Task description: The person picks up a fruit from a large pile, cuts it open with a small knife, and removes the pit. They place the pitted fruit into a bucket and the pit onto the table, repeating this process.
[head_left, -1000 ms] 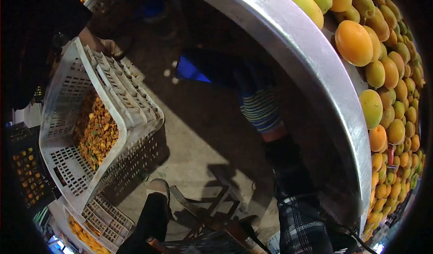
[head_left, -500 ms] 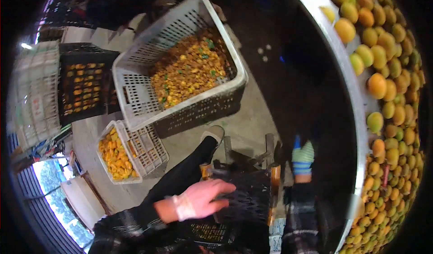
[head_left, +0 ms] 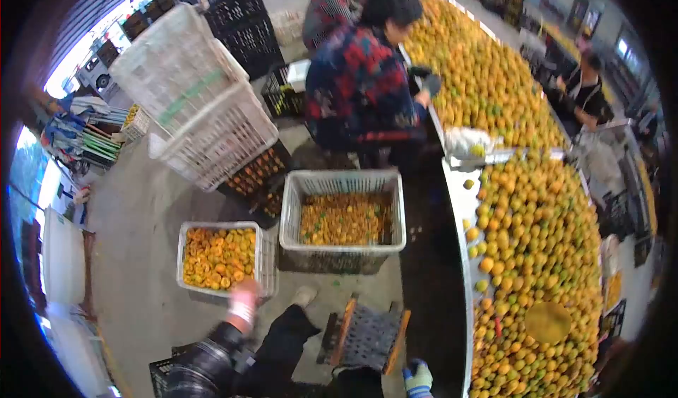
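Observation:
My left hand point(head_left: 244, 295), blurred by motion and with a white band at the wrist, reaches to the near rim of a low white plastic basket point(head_left: 181, 257). Flattened or halved yellow-orange fruit point(head_left: 219, 257) fills this basket. At the bottom, my right hand point(head_left: 418, 378) wears a pale glove with blue stripes. Its fingers look curled, and a small blue piece shows at their tip; I cannot tell what it is. Left of the gloved hand stands a low stool point(head_left: 371, 336) with a dark woven seat.
A large grey-white crate point(head_left: 401, 214) holds small brownish-yellow pieces. Round yellow-orange fruit point(head_left: 530, 235) covers a long metal-edged table point(head_left: 462, 257) on the right. A seated person point(head_left: 364, 87) works at it farther up, with others beyond. White crates point(head_left: 219, 137) are stacked at the left.
The view has swung up and left, bringing the hall and other people into sight. My left hand has moved from over the stool to the low basket. My gloved right hand now sits lower in view.

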`<control>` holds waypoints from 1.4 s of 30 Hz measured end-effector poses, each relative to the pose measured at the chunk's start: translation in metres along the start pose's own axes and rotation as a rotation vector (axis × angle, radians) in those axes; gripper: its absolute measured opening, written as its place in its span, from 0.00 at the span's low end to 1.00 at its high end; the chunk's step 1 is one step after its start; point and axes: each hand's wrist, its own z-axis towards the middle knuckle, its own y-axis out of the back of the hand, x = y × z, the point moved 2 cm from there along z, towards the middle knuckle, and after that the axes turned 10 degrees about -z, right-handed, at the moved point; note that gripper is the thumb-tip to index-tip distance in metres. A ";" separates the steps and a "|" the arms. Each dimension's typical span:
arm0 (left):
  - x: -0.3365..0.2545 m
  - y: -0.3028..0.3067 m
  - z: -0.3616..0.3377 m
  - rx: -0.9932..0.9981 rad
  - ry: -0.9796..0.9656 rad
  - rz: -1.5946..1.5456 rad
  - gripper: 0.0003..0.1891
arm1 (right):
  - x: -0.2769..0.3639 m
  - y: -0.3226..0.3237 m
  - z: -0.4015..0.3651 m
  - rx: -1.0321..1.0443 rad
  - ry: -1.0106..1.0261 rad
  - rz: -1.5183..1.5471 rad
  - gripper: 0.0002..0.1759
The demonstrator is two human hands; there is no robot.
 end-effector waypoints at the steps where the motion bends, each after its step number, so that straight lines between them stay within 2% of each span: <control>1: 0.055 0.046 0.001 -0.553 0.131 -0.603 0.17 | 0.004 0.010 -0.002 0.026 0.034 -0.086 0.27; 2: 0.119 0.092 0.003 -1.085 0.246 -1.219 0.21 | 0.005 0.022 -0.005 0.045 0.026 -0.105 0.25; 3: 0.182 0.158 0.018 -1.192 0.195 -0.865 0.26 | 0.022 0.042 -0.016 0.063 0.011 -0.118 0.23; 4: 0.176 0.245 0.009 -1.320 0.096 -0.946 0.29 | 0.031 0.053 -0.022 0.055 -0.035 -0.088 0.21; 5: 0.191 0.317 0.011 -1.409 0.012 -0.869 0.30 | 0.035 0.057 -0.025 0.056 -0.082 -0.058 0.19; 6: 0.160 0.397 -0.004 -1.504 0.054 -0.595 0.30 | 0.035 0.055 -0.024 0.013 -0.099 -0.056 0.19; 7: 0.151 0.460 -0.008 -1.509 -0.122 -0.576 0.31 | 0.030 0.049 -0.028 -0.022 -0.128 -0.053 0.18; 9: 0.156 0.561 0.004 -1.552 -0.267 -0.660 0.33 | 0.058 0.041 -0.028 -0.064 -0.167 -0.003 0.17; 11: 0.195 0.634 0.042 -1.545 -0.138 -0.851 0.37 | 0.122 0.048 -0.031 -0.054 -0.253 -0.021 0.16; 12: 0.207 0.658 0.053 -1.530 -0.139 -0.859 0.37 | 0.164 0.052 -0.036 -0.050 -0.233 0.092 0.15; 13: 0.205 0.676 0.062 -1.227 -0.030 -1.251 0.39 | 0.199 0.050 -0.034 -0.053 -0.200 0.020 0.16; 14: 0.203 0.687 0.072 -0.874 0.079 -1.603 0.40 | 0.272 0.075 -0.041 0.058 -0.270 0.102 0.17; 15: 0.208 0.698 0.084 -0.850 0.076 -1.609 0.40 | 0.285 0.061 -0.032 0.072 -0.219 -0.099 0.18; 16: 0.211 0.703 0.101 -0.682 -0.044 -1.785 0.39 | 0.318 0.066 -0.037 0.036 -0.086 -0.114 0.14; 17: 0.213 0.709 0.114 -0.504 -0.164 -1.950 0.38 | 0.334 0.075 -0.028 0.185 -0.162 -0.140 0.23; 19: 0.224 0.717 0.129 -0.481 -0.151 -1.956 0.34 | 0.359 0.081 -0.033 0.155 -0.084 -0.150 0.22; 21: 0.238 0.723 0.142 -0.625 -0.027 -1.922 0.33 | 0.349 0.077 -0.031 0.103 -0.109 -0.126 0.22; 22: 0.259 0.723 0.162 -0.524 -0.180 -1.908 0.38 | 0.345 0.079 -0.034 0.075 -0.113 -0.158 0.22; 23: 0.275 0.728 0.175 -0.525 -0.172 -1.889 0.37 | 0.350 0.086 -0.037 0.111 -0.120 -0.214 0.21; 24: 0.278 0.729 0.187 -0.512 -0.154 -1.865 0.37 | 0.331 0.079 -0.040 0.031 -0.153 -0.258 0.21; 25: 0.270 0.729 0.190 -0.544 -0.227 -1.798 0.36 | 0.328 0.084 -0.046 0.093 -0.210 -0.128 0.20; 26: 0.258 0.737 0.182 -0.586 -0.316 -1.734 0.35 | 0.330 0.088 -0.052 0.045 -0.223 -0.107 0.19; 27: 0.238 0.747 0.165 -0.624 -0.251 -1.707 0.34 | 0.330 0.091 -0.059 -0.021 -0.175 -0.156 0.15; 28: 0.218 0.757 0.146 -0.667 -0.182 -1.676 0.33 | 0.330 0.094 -0.064 -0.013 -0.214 -0.157 0.16; 30: 0.223 0.780 0.137 -0.489 -0.277 -1.790 0.31 | 0.321 0.083 -0.075 0.010 -0.266 -0.116 0.17; 34: 0.205 0.828 0.075 -0.464 -0.435 -1.728 0.29 | 0.335 0.078 -0.105 0.169 -0.277 -0.042 0.24; 35: 0.194 0.833 0.055 -0.477 -0.464 -1.685 0.29 | 0.326 0.067 -0.107 0.202 -0.271 -0.017 0.23; 37: 0.171 0.835 0.013 -0.515 -0.493 -1.602 0.29 | 0.345 0.077 -0.113 0.155 -0.241 -0.053 0.22; 42: 0.115 0.822 -0.067 -0.570 -0.524 -1.362 0.27 | 0.341 0.070 -0.116 0.041 -0.191 -0.034 0.24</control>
